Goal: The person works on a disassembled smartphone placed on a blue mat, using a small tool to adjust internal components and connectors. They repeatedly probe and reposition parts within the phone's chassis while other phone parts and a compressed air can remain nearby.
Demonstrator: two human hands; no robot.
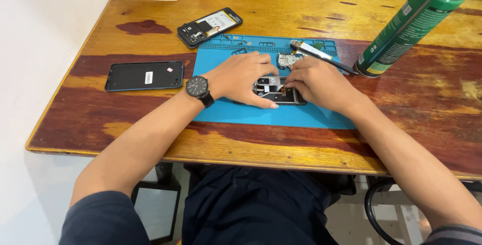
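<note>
Two bare hands meet over an opened black smartphone frame lying on a blue rubber work mat at the middle of a worn, varnished wooden tabletop. The left hand, a black round-faced wristwatch on its wrist, lies flat across the frame's left end and pins it down with thumb and fingers. The right hand pinches at the frame's interior with its fingertips; what it grips there is too small to tell. Just beyond the hands, a small detached grey circuit board lies on the mat, with a metal-tipped black-handled tool beside it. A second opened smartphone with exposed innards rests at the mat's far left corner. A black rectangular phone back panel lies well to the left. A tall green spray can stands at right.
</note>
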